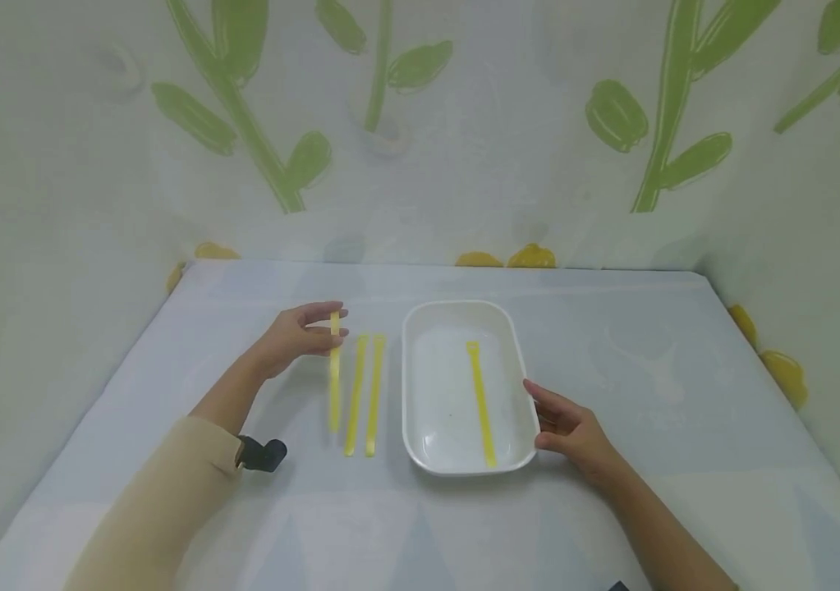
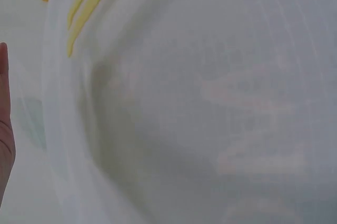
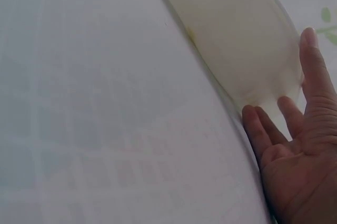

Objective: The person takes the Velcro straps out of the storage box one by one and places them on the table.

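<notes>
My left hand [image 1: 303, 330] pinches a yellow strap [image 1: 334, 386] near its upper end, so the strap hangs down from the fingers over the table. Close to its right, two more yellow straps, one nearer [image 1: 355, 398] and one farther [image 1: 376, 398], lie side by side. In the left wrist view only a sliver of the left hand [image 2: 5, 124] shows. My right hand [image 1: 575, 433] touches the right side of a white tray [image 1: 414, 443], fingertips against its outer wall and rim. Inside the tray lies one yellow strap [image 1: 482, 402] with a slotted head.
A pale cloth with a faint pattern covers the table [image 1: 634, 353]. Behind it rises a wall covering [image 1: 493, 123] with green leaves and yellow flowers. A small black device [image 1: 262, 454] sits on the left sleeve.
</notes>
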Demonstrator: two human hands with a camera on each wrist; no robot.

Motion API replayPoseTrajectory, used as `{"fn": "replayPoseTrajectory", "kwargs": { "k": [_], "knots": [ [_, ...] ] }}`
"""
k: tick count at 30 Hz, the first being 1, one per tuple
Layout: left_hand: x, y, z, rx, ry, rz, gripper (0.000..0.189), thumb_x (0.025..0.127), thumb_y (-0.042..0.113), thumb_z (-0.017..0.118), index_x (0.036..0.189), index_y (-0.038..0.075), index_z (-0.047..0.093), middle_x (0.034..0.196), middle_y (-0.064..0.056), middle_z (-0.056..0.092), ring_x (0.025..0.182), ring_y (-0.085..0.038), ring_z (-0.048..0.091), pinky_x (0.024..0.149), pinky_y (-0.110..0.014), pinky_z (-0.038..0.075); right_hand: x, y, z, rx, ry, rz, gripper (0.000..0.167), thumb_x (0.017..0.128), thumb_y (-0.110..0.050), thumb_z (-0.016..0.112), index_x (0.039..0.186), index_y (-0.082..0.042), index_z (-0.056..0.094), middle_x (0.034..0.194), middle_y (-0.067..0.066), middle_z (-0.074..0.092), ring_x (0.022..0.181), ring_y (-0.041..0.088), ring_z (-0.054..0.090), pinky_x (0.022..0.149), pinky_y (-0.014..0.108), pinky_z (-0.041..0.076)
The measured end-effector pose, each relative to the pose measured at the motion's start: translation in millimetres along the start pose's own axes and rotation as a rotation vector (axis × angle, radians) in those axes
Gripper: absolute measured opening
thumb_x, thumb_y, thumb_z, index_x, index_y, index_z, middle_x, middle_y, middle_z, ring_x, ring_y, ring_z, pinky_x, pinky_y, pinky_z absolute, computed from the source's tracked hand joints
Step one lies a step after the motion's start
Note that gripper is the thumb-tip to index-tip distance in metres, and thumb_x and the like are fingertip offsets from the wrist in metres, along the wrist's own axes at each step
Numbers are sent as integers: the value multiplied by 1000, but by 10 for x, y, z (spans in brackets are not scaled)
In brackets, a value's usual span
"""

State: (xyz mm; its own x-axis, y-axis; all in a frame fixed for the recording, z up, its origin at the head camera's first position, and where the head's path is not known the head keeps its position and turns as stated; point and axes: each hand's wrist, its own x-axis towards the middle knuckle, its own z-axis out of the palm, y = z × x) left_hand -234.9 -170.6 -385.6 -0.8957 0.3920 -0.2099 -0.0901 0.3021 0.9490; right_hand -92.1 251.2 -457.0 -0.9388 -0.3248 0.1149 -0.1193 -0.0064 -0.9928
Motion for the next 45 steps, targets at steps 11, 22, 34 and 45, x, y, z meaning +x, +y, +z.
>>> {"fn": "replayPoseTrajectory", "kwargs": {
  "k": [11, 22, 34, 45],
  "knots": [
    [-129, -250, -7, 145, -33, -92, 68, 81, 14, 75, 141, 7, 43, 141, -14, 49, 119, -27, 56, 83, -32, 55, -13, -20, 17, 5, -11, -11, 68, 82, -5, 72, 142, -1, 39, 133, -10, 54, 113, 6, 58, 89, 22, 49],
    [8, -400, 48, 396, 53, -28, 69, 72, 21, 82, 134, 9, 53, 131, -12, 56, 114, -28, 53, 92, -34, 45, -5, -17, -3, 3, 0, -13, 69, 82, -7, 72, 142, 0, 39, 134, -11, 53, 114, 5, 58, 89, 22, 49],
    [133, -382, 143, 556, 78, -82, 70, 72, 20, 81, 134, 5, 52, 119, -17, 59, 108, -30, 55, 94, -43, 46, -4, -14, -16, 12, -8, -18, 69, 82, -8, 72, 142, 0, 39, 135, -9, 53, 114, 7, 58, 89, 22, 49],
    [159, -355, 180, 631, 101, -122, 69, 74, 20, 81, 134, 3, 52, 118, -20, 55, 99, -29, 52, 86, -39, 46, -6, -14, -15, 61, -33, -29, 68, 83, -5, 71, 142, 1, 38, 135, -6, 54, 116, 9, 58, 91, 23, 49]
  ]
}}
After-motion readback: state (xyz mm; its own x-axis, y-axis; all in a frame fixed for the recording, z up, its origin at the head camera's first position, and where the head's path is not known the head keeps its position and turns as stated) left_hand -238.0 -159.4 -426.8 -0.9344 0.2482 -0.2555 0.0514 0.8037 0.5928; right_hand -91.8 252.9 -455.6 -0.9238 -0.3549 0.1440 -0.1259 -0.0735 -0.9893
